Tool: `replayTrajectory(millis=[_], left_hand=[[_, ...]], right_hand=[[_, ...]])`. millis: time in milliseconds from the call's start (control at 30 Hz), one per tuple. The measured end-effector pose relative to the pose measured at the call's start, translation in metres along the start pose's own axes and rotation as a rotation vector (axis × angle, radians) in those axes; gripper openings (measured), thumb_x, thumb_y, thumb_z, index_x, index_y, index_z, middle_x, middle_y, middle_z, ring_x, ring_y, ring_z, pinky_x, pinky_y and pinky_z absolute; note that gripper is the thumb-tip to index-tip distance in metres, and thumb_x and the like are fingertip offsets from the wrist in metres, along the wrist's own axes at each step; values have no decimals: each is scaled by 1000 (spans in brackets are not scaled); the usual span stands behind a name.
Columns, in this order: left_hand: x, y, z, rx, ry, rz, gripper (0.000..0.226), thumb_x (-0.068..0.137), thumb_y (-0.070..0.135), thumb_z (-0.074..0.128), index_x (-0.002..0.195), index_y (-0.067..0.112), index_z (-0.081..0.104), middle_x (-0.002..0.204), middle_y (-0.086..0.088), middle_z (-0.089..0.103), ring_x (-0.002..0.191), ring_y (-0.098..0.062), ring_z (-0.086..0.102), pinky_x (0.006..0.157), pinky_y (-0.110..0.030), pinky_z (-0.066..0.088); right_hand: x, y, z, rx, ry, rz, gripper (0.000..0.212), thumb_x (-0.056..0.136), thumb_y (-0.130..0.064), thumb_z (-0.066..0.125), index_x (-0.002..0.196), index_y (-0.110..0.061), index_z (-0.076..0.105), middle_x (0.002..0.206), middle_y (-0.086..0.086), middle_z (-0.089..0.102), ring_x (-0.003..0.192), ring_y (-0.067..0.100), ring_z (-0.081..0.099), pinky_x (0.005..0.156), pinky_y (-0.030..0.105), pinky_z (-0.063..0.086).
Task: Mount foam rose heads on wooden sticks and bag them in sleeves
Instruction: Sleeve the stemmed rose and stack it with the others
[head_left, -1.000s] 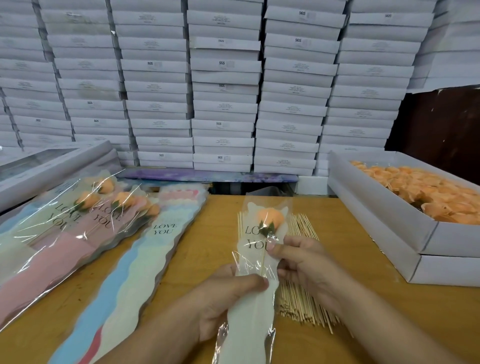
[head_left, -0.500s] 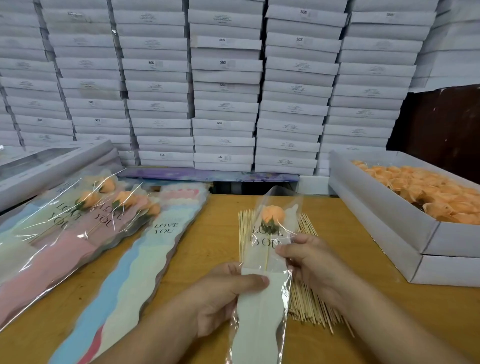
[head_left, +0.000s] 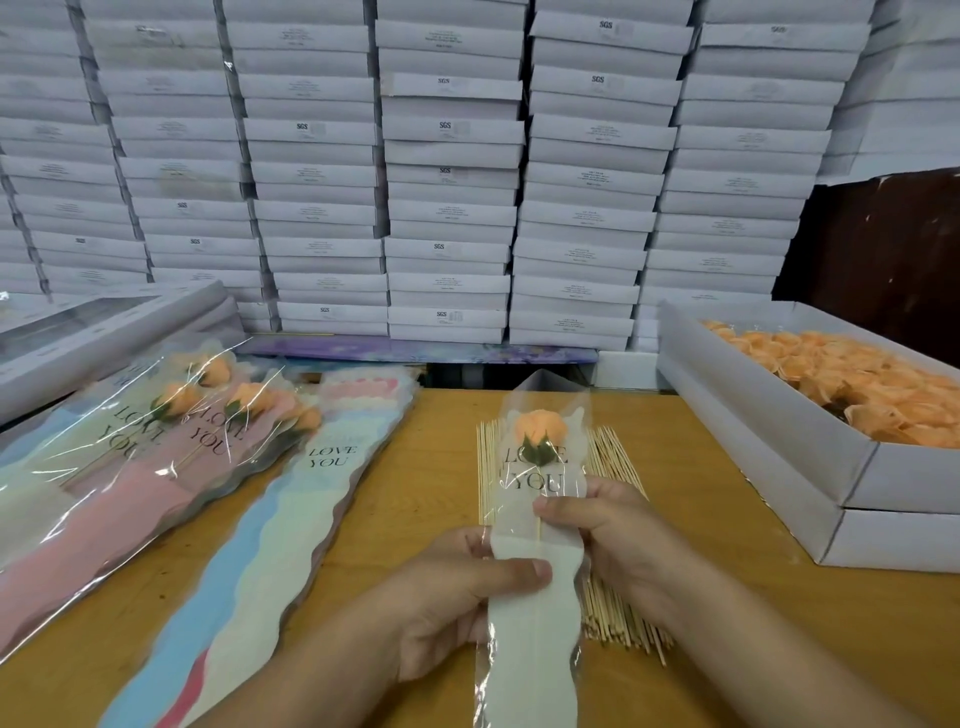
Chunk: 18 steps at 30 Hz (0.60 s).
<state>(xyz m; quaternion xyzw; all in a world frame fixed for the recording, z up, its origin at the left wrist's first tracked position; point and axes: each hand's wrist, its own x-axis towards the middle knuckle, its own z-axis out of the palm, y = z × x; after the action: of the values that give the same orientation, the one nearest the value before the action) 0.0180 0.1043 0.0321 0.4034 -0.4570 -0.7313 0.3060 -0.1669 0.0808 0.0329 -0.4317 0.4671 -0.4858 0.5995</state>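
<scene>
An orange foam rose head (head_left: 541, 426) on a thin wooden stick sits inside a clear sleeve (head_left: 530, 613) with a white liner and "LOVE YOU" print. I hold the sleeve upright over the table centre. My left hand (head_left: 457, 597) grips its middle, thumb across the front. My right hand (head_left: 618, 540) pinches it higher up, just below the lettering. A bundle of wooden sticks (head_left: 618, 618) lies on the table under the sleeve and my right hand.
Bagged roses (head_left: 171, 431) lie piled at the left, beside a fanned stack of empty sleeves (head_left: 291, 525). An open white box of orange rose heads (head_left: 852, 384) stands at the right. Stacked white boxes (head_left: 447, 171) wall off the back.
The rose has slid further up inside the sleeve, and the sleeve has shifted slightly right. Both hands kept their hold and moved only a little.
</scene>
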Motion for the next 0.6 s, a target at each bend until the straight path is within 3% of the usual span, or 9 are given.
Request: replayTrajectory(millis=[200, 267, 367, 600], left_hand=[[-2, 3, -1, 58, 1, 14, 28, 85, -3, 73, 112, 4, 73, 111, -20, 74, 98, -30, 73, 84, -38, 60], [-4, 12, -6, 71, 25, 19, 32, 83, -3, 74, 114, 3, 71, 110, -20, 74, 95, -29, 74, 80, -36, 61], [-9, 32, -20, 90, 106, 53, 41, 74, 3, 76, 115, 1, 69, 103, -20, 75, 82, -27, 75, 70, -35, 61], [-28, 91, -83, 244, 389, 143, 5, 91, 2, 63, 91, 3, 68, 75, -18, 72, 51, -24, 68, 44, -29, 55]], right_hand=[[0, 0, 0, 30, -46, 7, 32, 85, -10, 74, 113, 3, 66, 103, 19, 75, 95, 35, 73, 81, 43, 60], [0, -3, -1, 49, -108, 4, 34, 88, -21, 71, 115, -1, 67, 106, 16, 75, 94, 31, 73, 74, 37, 60], [-1, -9, -4, 86, -128, -9, 44, 82, -35, 68, 113, -3, 67, 96, 14, 74, 76, 22, 70, 60, 27, 58], [2, -14, -22, 63, -113, -7, 41, 85, -30, 62, 116, -4, 65, 95, 14, 76, 72, 17, 71, 56, 24, 56]])
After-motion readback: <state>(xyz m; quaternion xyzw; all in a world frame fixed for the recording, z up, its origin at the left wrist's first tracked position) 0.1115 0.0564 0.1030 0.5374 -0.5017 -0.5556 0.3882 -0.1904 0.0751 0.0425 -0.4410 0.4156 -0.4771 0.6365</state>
